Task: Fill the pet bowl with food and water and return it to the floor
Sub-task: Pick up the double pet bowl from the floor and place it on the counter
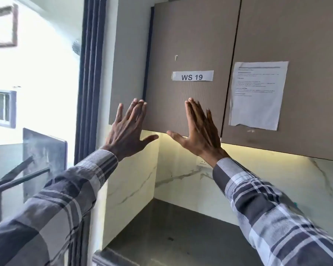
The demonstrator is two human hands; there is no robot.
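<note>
Head view. Kitchen corner: dark grey countertop (181,233) below, white marble-veined backsplash (277,187) behind, lit by a strip under the wall cabinet. Two taupe cabinet doors, both closed. Left door (190,45) carries a label reading "WS 19" (192,76); right door (296,31) has a printed sheet (258,95) taped on, text too small to read. Bright window (37,73) to the left, dark frame beside it.

Pet bowl: nowhere in sight.

Both arms raised in plaid sleeves. Left hand (127,129) and right hand (198,129) held up with fingers straight and thumbs spread, gripping nothing, in front of the left door's lower part; contact with the door cannot be told.
</note>
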